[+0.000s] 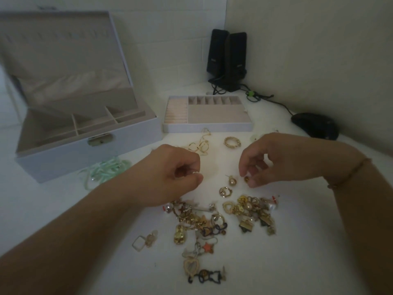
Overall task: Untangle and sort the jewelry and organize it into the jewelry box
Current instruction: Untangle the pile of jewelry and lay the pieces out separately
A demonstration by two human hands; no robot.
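Jewelry lies heaped at lower centre of the frame, the open jewelry box at upper left beside its lifted-out tray. Right hand pinches a small gold bead-like piece (too small to name); left hand is curled round something tiny. Best to pull gently, apart, and keep pairs together.

Beside the pale lilac jewelry box with its beige lining lie mint-green beads, gold earrings and black speakers.
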